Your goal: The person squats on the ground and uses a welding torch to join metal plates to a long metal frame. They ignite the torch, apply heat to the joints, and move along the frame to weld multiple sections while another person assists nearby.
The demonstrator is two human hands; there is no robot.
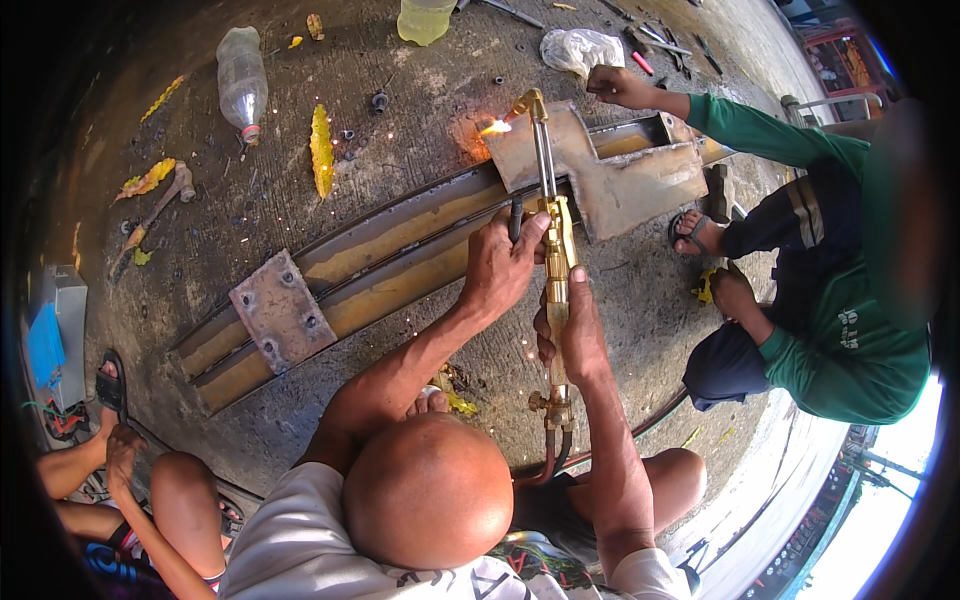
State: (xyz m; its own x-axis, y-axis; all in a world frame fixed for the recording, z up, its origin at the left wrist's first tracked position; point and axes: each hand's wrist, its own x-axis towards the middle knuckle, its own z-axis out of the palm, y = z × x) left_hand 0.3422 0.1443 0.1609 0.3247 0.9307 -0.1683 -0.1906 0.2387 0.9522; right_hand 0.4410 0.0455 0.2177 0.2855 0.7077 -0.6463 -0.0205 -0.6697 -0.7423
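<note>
Head view: a brass cutting torch (553, 240) is gripped at mid-body by the left hand (500, 262) and lower on the handle by the right hand (572, 335), both closed. The flame (494, 127) is applied at the 11 o'clock corner of a rusty steel plate (610, 165) resting on a long channel beam (380, 255). Cutting is judged under way; steady tip travel is required next. A co-worker's hand (612, 85) rests at 1 o'clock.

Beyond your torch (548, 190), bare concrete floor (420, 120) lay open on the left; to the right, a co-worker's hand (612, 86) and the steel plate (610, 165) blocked passage.
</note>
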